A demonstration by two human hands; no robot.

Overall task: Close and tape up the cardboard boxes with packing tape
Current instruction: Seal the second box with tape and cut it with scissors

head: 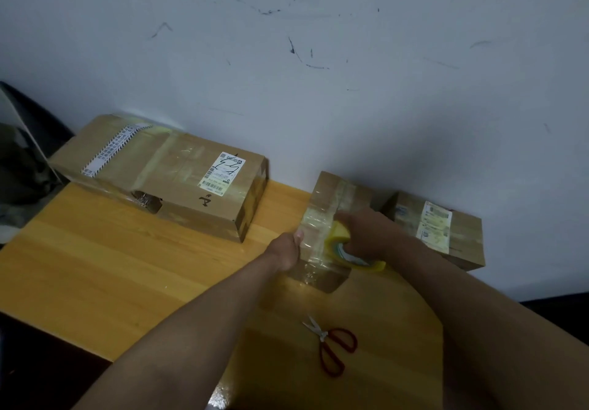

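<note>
The small cardboard box [331, 205] stood on a wooden table [111, 266] against a scuffed white wall [318, 59]. On it, the right hand [366, 231] gripped the tape roll [347, 247]; the left hand [287, 250] pinched the tape. Scissors [331, 346] lay in front of the box.

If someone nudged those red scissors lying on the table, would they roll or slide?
The scissors lie flat, so they would probably slide on the smooth table, not roll. They look rigid and likely light. Their blades are slightly open, so grabbing the handles seems safer.
</note>
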